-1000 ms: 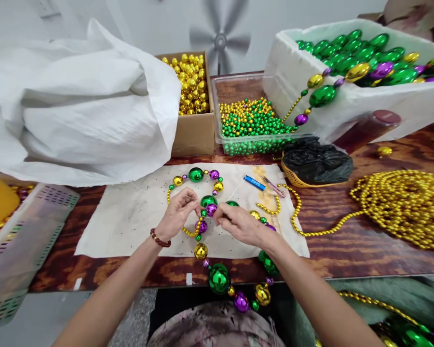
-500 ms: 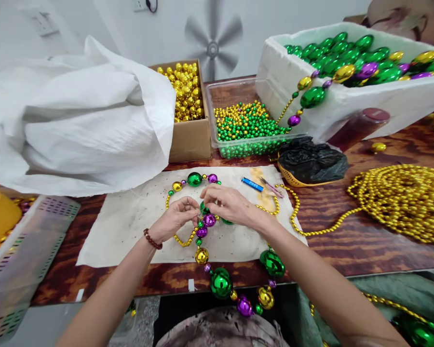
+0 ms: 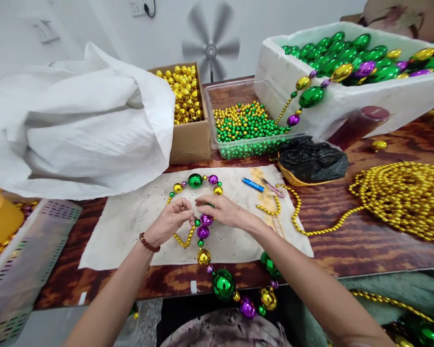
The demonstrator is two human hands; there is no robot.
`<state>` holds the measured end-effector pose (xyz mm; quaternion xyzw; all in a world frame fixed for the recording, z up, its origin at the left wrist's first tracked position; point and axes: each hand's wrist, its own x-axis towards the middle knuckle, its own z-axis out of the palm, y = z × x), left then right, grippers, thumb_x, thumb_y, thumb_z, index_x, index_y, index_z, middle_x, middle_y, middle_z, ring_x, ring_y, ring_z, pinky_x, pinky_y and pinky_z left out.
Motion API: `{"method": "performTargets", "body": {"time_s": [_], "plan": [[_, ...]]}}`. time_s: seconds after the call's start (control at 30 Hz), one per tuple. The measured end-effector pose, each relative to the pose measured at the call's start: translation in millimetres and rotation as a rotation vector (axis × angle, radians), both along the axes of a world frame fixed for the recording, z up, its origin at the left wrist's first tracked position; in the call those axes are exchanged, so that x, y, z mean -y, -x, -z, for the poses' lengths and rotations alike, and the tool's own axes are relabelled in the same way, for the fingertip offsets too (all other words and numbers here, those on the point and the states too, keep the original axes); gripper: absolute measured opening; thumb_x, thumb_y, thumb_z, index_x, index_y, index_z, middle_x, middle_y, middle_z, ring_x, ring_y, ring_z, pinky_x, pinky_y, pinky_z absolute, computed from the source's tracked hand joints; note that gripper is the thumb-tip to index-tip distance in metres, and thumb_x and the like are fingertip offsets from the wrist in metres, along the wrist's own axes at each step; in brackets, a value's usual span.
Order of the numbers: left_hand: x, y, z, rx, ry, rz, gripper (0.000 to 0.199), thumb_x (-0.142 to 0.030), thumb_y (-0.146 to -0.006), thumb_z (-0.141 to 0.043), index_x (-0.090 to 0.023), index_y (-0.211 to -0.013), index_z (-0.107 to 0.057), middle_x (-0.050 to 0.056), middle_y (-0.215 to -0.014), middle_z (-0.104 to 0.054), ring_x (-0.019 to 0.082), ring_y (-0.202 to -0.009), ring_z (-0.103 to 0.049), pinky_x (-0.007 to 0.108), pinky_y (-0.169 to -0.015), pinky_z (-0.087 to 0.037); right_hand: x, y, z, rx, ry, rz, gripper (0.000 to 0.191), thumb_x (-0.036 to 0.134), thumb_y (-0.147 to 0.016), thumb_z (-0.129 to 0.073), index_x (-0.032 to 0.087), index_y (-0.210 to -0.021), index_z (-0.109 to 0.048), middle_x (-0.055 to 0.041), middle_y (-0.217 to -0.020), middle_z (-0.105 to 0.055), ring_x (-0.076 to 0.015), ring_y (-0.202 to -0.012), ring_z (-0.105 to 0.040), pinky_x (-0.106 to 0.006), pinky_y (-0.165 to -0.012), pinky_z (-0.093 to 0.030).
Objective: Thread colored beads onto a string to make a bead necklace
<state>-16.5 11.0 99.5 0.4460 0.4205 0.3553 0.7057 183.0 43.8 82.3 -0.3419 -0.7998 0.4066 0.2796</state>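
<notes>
A bead necklace of green, purple and gold beads loops over the cloth and hangs past the table's front edge. My left hand, with a brown bead bracelet at the wrist, pinches a thin white thread beside the purple beads. Close by on the right, my right hand has its fingers bent together over a mostly hidden green bead; what they grip is hidden. A blue tube-like object lies past my right hand, with a fine white thread running from its left end.
A white cloth covers the table's middle. Behind it stand a carton of gold beads, a clear bin of small beads and a foam box. Gold bead chain is heaped at right; a white sack bulges at left.
My hands have drawn slightly apart, and the left one has shifted a little left. The right hand's fingers sit lower over the beads. A gold bead above it now shows.
</notes>
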Motion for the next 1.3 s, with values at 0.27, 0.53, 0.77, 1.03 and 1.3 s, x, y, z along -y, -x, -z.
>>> {"method": "performTargets", "body": {"time_s": [0.27,0.53,0.77,1.03,1.3], "plan": [[-1,4,-8.4,-0.133,-0.077,0.029,0.026,-0.033,-0.074,-0.082,-0.016,-0.076,-0.063,0.0,-0.072,-0.066,0.013,-0.07,-0.063,0.028,-0.075,-0.049,25,-10,-9.1,0.133,-0.326,-0.017,0.013,0.02,-0.096,-0.063,0.019,-0.088,-0.073,-0.0033,-0.082,-0.07,-0.018,-0.083,-0.059,-0.033,-0.084,-0.033],[4,7,-16.6,-0.249,-0.234,0.024,0.024,-0.03,-0.075,-0.08,-0.017,-0.074,-0.06,0.001,-0.078,-0.066,0.012,-0.072,-0.061,0.028,-0.074,-0.051,21,-5,-7.2,-0.082,-0.028,-0.054,0.015,0.019,-0.095,-0.062,0.016,-0.085,-0.072,-0.0038,-0.091,-0.069,-0.0168,-0.087,-0.061,-0.03,-0.083,-0.041],[16,8,-3.9,-0.514,-0.65,-0.124,0.011,-0.023,-0.089,-0.065,-0.019,-0.08,-0.06,0.003,-0.087,-0.064,0.014,-0.077,-0.064,0.026,-0.067,-0.055,2,15,3.9,-0.099,0.23,-0.01,0.017,0.009,-0.089,-0.059,0.015,-0.088,-0.075,-0.001,-0.082,-0.072,-0.0137,-0.078,-0.062,-0.023,-0.071,-0.04],[19,-4,28.5,-0.571,-1.083,-0.384,0.01,-0.011,-0.089,-0.061,-0.02,-0.084,-0.062,0.003,-0.089,-0.067,0.014,-0.08,-0.067,0.022,-0.062,-0.056,0,18,2.5,-0.117,0.27,0.0,0.017,0.016,-0.088,-0.06,0.015,-0.084,-0.076,0.0021,-0.069,-0.064,-0.0124,-0.068,-0.055,-0.022,-0.063,-0.036],[25,-7,25.6,-0.232,-0.616,-0.495,0.009,-0.024,-0.084,-0.072,-0.018,-0.081,-0.065,0.002,-0.091,-0.065,0.011,-0.066,-0.067,0.025,-0.063,-0.059,19,-18,-11.6,-0.208,0.122,0.158,0.012,0.015,-0.082,-0.056,0.018,-0.074,-0.064,-0.001,-0.077,-0.062,-0.0156,-0.076,-0.055,-0.027,-0.073,-0.039]]}}
